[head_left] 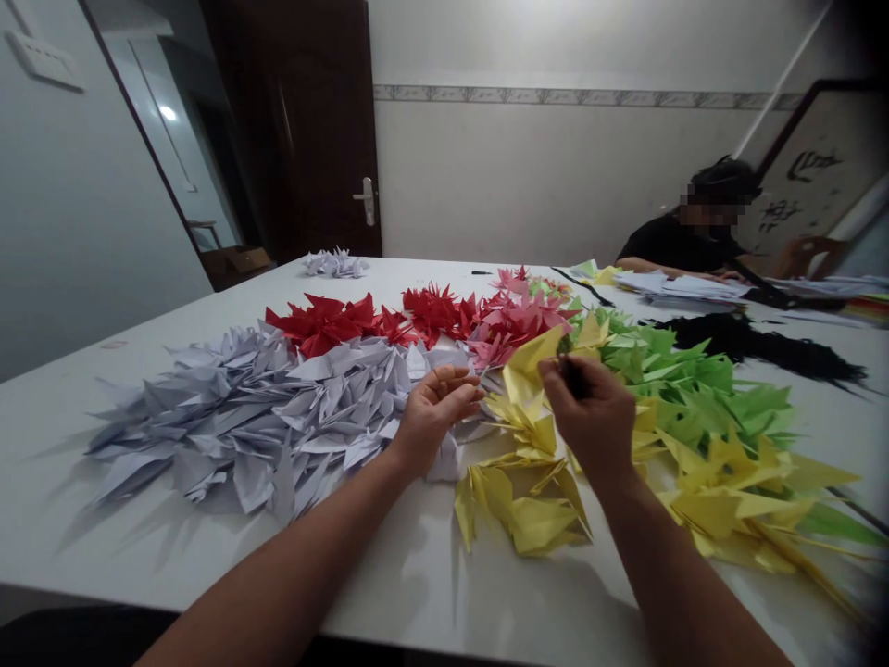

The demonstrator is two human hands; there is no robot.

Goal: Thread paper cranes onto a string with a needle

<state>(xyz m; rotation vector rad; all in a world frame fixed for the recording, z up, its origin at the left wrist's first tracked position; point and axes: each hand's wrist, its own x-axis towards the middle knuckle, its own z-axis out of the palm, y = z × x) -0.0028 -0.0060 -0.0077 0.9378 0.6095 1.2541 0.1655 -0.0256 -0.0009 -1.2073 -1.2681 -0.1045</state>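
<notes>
My left hand is raised at the right edge of a heap of white folded paper cranes. Its fingers are curled and the thumb is close to the fingertips; whatever is between them is too small to make out. My right hand is closed in a pinch at a yellow paper crane, with something small and dark at the fingers. Below and between the hands lie more yellow cranes. Another group of yellow cranes spreads to the right of my right forearm.
Red cranes, pink cranes and green cranes lie beyond my hands on the white table. Black threads lie at the right. Across the table a person sits by paper stacks. A small white pile stands far left.
</notes>
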